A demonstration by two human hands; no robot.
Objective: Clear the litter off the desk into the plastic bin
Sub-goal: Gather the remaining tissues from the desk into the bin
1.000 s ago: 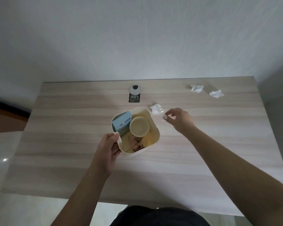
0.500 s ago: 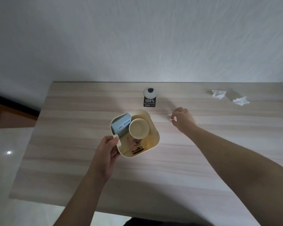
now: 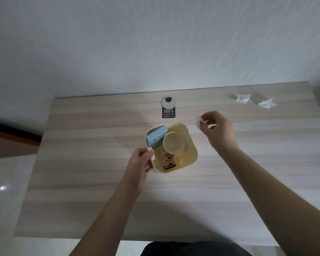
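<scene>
- Desk (image 3: 81,200): pale wood grain, back edge against a white textured wall (image 3: 155,43).
- Plastic bin (image 3: 191,154): cream, rounded-square, open top, standing near the middle of the desk.
- Inside the bin: a light blue box (image 3: 155,138) leaning in the far-left corner; a cream paper cup (image 3: 174,143) mouth-up just beside it; dark and brownish scraps (image 3: 167,159) on the bottom toward the near side. What the scraps are cannot be told.
- Left hand (image 3: 139,167): fingers curled round the bin's near-left rim, thumb over a small tab at the edge. It grips the bin.
- Right hand (image 3: 218,129): raised to the right of the bin, thumb and forefinger pinching a small crumpled white tissue (image 3: 198,121). The other fingers are loosely curled.
- The pinched tissue is just beyond the bin's far-right corner, outside the rim. Whether it is clear of the desk surface cannot be told.
- Two more crumpled white tissues lie at the far-right of the desk, well apart from the bin: one (image 3: 243,97) nearer the back edge, the second tissue (image 3: 267,104) just to its right. Neither touches the other.
- Round grey cable grommet (image 3: 168,102) set into the desk near the back edge, behind the bin; a black label (image 3: 168,113) reading "100%" touches its near side.
- Dark clothing (image 3: 192,249) shows at the bottom edge, below the desk's front.
</scene>
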